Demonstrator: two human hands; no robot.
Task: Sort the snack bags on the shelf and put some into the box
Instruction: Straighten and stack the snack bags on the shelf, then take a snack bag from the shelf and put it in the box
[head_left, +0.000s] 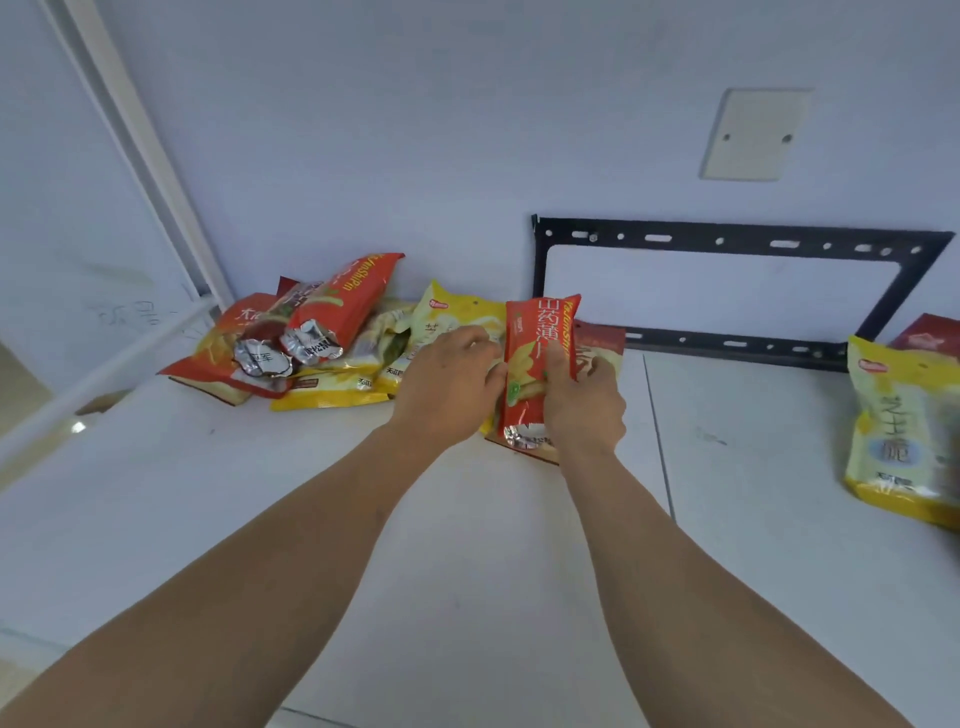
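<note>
A narrow red snack bag (535, 343) stands upright on the white shelf top (467, 545), held between both hands. My right hand (587, 400) grips its right side with the thumb across the front. My left hand (447, 387) touches its left edge, fingers curled over a yellow bag (447, 317) behind. Another bag (602, 353) lies flat under and behind the red one. A pile of red and yellow bags (306, 343) lies against the wall at left. No box is in view.
A yellow bag (898, 431) with a dark red one (930, 338) behind it sits at the right edge. A black metal bracket (727, 244) is fixed to the wall behind. A seam (657, 431) splits the shelf top.
</note>
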